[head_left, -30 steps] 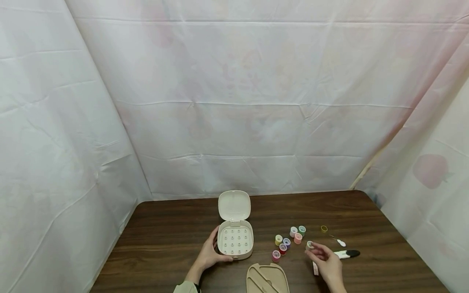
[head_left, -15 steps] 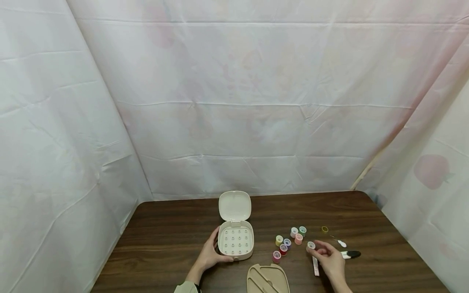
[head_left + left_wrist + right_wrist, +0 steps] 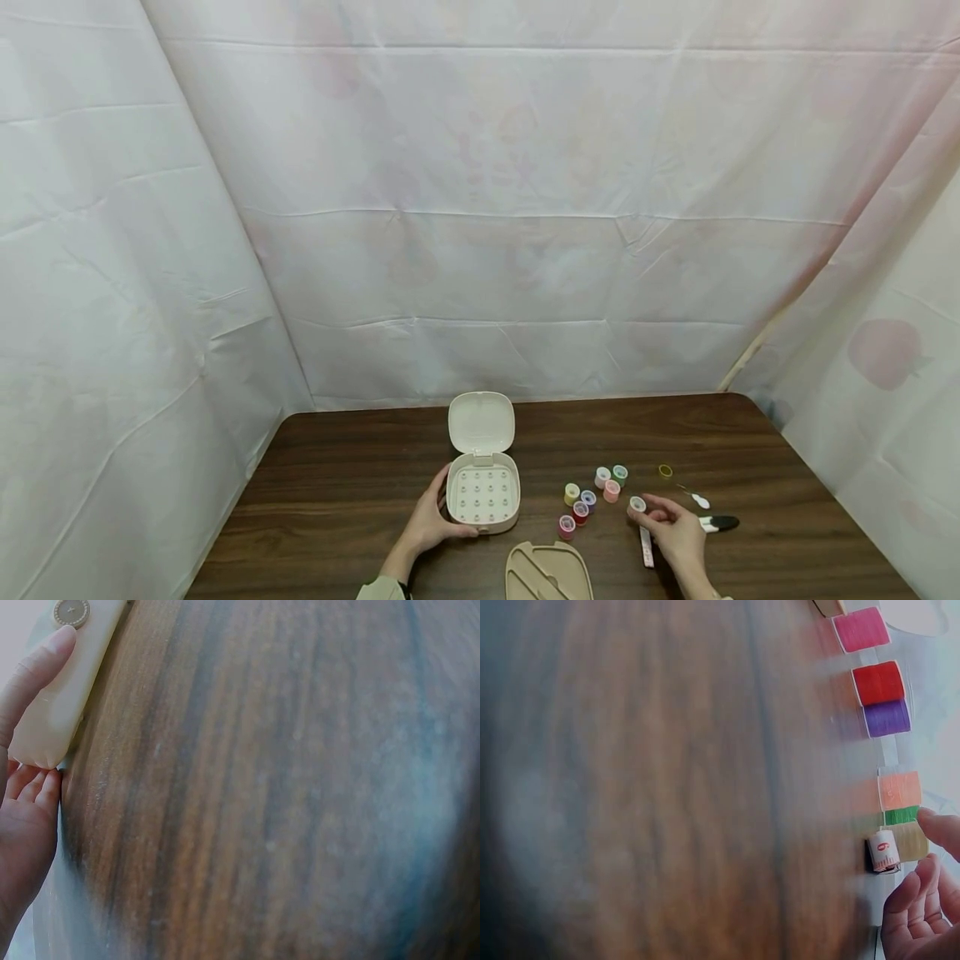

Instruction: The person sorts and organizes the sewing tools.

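Observation:
A cream sewing box (image 3: 500,526) stands with its lid raised, showing rows of small pegs inside. My left hand (image 3: 429,525) holds its left front corner, thumb on the front wall and fingers round the side. In the left wrist view, the thumb lies just below the box's round button (image 3: 72,613). My right hand (image 3: 679,537) pinches a beige spool of thread (image 3: 913,841) between thumb and fingers, low over the table. Beside that spool lies a rolled tape measure (image 3: 884,851), its white strip marked with a red number.
Several thread spools stand left of my right hand, among them a red one (image 3: 581,511) and a yellow one (image 3: 572,493). A tan divided tray (image 3: 547,567) lies at the front. A seam-ripper-like black-and-white tool (image 3: 722,523), a needle threader (image 3: 701,501) and a yellow ring (image 3: 665,471) lie right.
My right hand has shifted slightly right, with its fingertips staying at the beige spool, and more of the tape measure shows. The left hand and the box have stayed in place.

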The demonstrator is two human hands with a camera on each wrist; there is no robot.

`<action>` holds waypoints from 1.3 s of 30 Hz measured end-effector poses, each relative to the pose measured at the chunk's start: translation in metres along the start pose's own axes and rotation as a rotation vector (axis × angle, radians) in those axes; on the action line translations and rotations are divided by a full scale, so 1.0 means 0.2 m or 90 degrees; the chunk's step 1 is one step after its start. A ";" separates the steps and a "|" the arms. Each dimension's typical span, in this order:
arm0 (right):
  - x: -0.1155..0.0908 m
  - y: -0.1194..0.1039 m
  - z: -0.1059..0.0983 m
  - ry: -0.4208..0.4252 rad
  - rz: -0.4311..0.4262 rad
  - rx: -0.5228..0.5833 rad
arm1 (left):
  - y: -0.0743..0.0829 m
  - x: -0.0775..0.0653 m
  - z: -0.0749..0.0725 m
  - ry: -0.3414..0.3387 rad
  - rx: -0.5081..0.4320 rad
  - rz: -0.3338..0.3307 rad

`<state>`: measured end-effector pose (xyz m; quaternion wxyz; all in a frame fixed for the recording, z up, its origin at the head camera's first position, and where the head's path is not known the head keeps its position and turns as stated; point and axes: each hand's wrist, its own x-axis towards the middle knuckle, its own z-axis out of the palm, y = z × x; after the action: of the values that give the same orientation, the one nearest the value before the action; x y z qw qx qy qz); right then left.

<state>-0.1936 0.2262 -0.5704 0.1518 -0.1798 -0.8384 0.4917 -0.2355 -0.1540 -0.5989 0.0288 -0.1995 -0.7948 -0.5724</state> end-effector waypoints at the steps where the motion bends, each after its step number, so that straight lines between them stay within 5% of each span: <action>1: 0.00 0.00 0.00 0.001 0.000 -0.004 | 0.03 0.00 0.00 -0.002 -0.004 -0.014; 7: 0.00 -0.01 0.00 0.003 -0.005 -0.022 | 0.19 -0.01 -0.01 -0.012 -0.037 -0.066; 19: 0.00 0.00 0.00 0.011 -0.010 -0.026 | 0.03 0.00 0.01 0.000 -0.010 -0.064; 39: 0.00 -0.07 0.01 0.014 -0.025 0.017 | 0.02 0.00 0.00 0.002 -0.027 -0.059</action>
<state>-0.1959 0.2181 -0.5584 0.1728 -0.1667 -0.8332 0.4982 -0.2346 -0.1521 -0.5947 -0.0007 -0.1619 -0.7908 -0.5903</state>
